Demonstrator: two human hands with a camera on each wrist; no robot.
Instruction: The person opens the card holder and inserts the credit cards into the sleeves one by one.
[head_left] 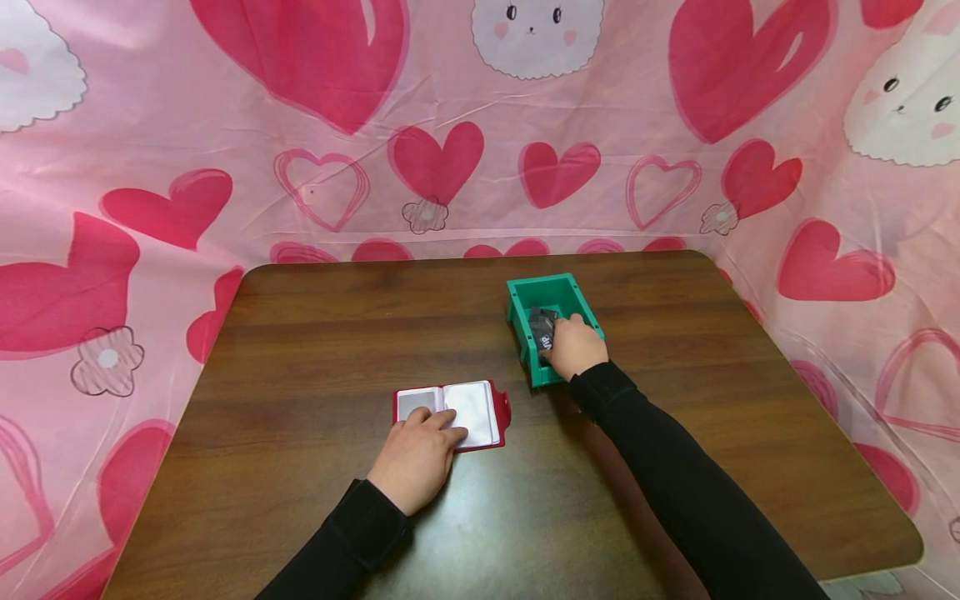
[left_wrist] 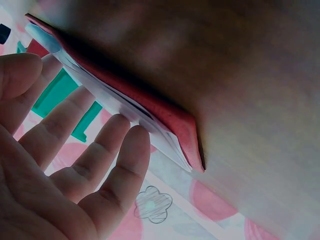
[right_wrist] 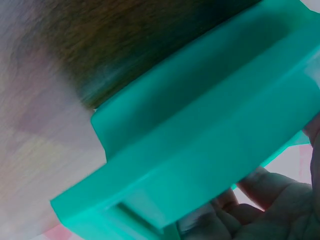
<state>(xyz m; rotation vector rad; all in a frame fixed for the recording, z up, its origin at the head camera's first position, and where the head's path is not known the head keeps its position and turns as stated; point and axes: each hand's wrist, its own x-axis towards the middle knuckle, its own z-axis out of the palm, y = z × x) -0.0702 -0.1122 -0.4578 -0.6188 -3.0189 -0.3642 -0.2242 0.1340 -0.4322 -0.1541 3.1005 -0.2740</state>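
A small red card album (head_left: 476,410) lies open on the table, its white and clear sleeve pages facing up. My left hand (head_left: 416,458) rests over its lower middle, fingers loosely extended with the tips on the pages; the left wrist view shows those fingers (left_wrist: 131,150) along the page edges. Farther off to the right, my right hand (head_left: 577,348) reaches over the near right side of a green plastic bin (head_left: 542,292). Its fingertips are down beside a black packet (head_left: 542,327) with pale lettering. The bin wall hides part of these fingers (right_wrist: 270,185), and I cannot tell whether they grip the packet.
The brown wooden table (head_left: 337,333) has rounded far corners. Behind and beside it hangs a pink cloth (head_left: 465,100) with hearts and white animal faces. The red clasp tab (head_left: 506,408) of the album points right, short of the bin.
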